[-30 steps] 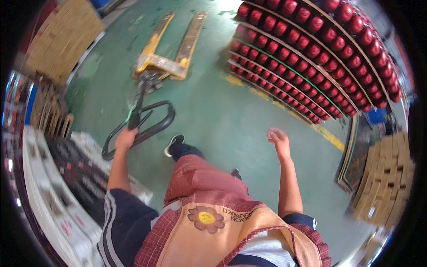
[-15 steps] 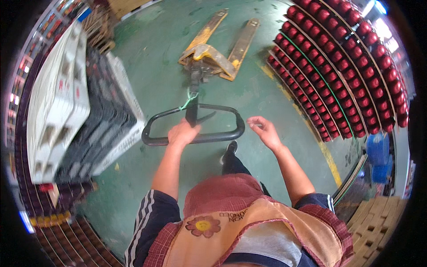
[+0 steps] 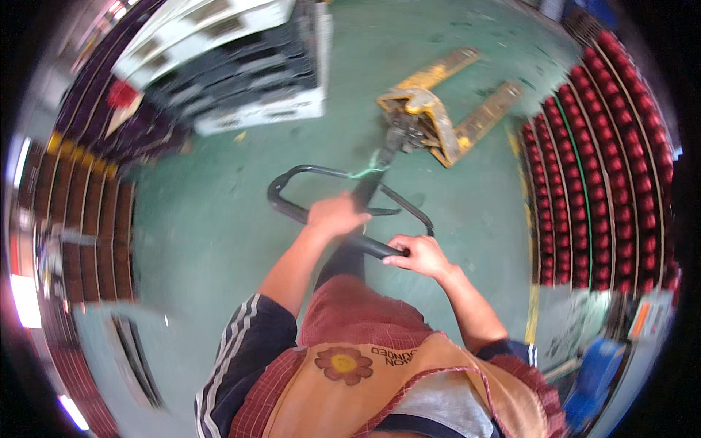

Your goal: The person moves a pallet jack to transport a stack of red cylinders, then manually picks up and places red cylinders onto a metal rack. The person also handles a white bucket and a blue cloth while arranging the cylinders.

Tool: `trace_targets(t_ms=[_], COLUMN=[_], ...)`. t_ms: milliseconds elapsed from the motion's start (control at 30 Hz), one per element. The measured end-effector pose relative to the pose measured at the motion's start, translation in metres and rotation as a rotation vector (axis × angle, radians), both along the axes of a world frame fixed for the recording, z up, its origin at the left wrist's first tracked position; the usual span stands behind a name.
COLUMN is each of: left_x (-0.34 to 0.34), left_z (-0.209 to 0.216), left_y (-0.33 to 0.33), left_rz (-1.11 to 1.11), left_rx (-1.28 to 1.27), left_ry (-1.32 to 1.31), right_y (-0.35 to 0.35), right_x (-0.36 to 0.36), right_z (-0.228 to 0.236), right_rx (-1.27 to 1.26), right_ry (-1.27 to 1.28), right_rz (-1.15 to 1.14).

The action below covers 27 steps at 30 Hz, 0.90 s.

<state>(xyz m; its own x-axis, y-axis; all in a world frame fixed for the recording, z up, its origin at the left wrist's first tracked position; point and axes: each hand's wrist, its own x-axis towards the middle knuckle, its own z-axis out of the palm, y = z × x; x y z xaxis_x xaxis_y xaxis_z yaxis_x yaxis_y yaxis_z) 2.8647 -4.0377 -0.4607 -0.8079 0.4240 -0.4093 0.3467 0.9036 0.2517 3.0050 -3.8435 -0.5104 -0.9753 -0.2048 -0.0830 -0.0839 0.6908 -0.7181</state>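
A yellow pallet jack (image 3: 431, 109), its paint worn, stands on the green floor ahead of me with both forks pointing away. Its black loop handle (image 3: 310, 169) reaches back toward my body, and a light green cord (image 3: 371, 166) is tied round the shaft. My left hand (image 3: 336, 215) is closed on the near bar of the handle, beside the shaft; motion blurs it a little. Round the right near corner of the same bar, my right hand (image 3: 418, 255) is wrapped. The bar partly hides my leg.
Stacked white and black plastic pallets (image 3: 255, 80) stand at the far left. Tall layered stacks of round red items (image 3: 591, 175) rise on the right, beside a yellow floor line (image 3: 531, 306). Brown stacked layers (image 3: 95, 233) are at left, blue plastic containers (image 3: 595, 379) at lower right.
My right hand has gone from hovering open beside the handle to gripping it. The handle has tilted, and the view has turned, so the pallet jack now sits further right.
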Motion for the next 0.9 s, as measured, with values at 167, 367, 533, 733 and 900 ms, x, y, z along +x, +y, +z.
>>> trace_targets(t_ms=[167, 367, 533, 733, 900], left_x=[0.125, 0.219, 0.298, 0.359, 0.242], left_z=[0.008, 0.069, 0.101, 0.142, 0.145], left_y=[-0.072, -0.182, -0.274, -0.355, -0.45], left_rz=[-0.018, -0.427, -0.687, -0.723, -0.761], left_rx=[0.091, 0.095, 0.105, 0.245, 0.409], left_ry=[-0.083, -0.189, -0.007, 0.009, 0.027], right_y=[-0.062, -0.115, -0.165, -0.22, -0.327], right_x=[0.125, 0.245, 0.35, 0.432, 0.318], right_z=[0.024, 0.044, 0.057, 0.095, 0.093], right_rx=[-0.119, -0.256, -0.316, -0.511, -0.655], right_ry=[-0.038, 0.164, 0.313, 0.516, 0.694], right_rz=[-0.082, -0.237, -0.632, -0.867, -0.872])
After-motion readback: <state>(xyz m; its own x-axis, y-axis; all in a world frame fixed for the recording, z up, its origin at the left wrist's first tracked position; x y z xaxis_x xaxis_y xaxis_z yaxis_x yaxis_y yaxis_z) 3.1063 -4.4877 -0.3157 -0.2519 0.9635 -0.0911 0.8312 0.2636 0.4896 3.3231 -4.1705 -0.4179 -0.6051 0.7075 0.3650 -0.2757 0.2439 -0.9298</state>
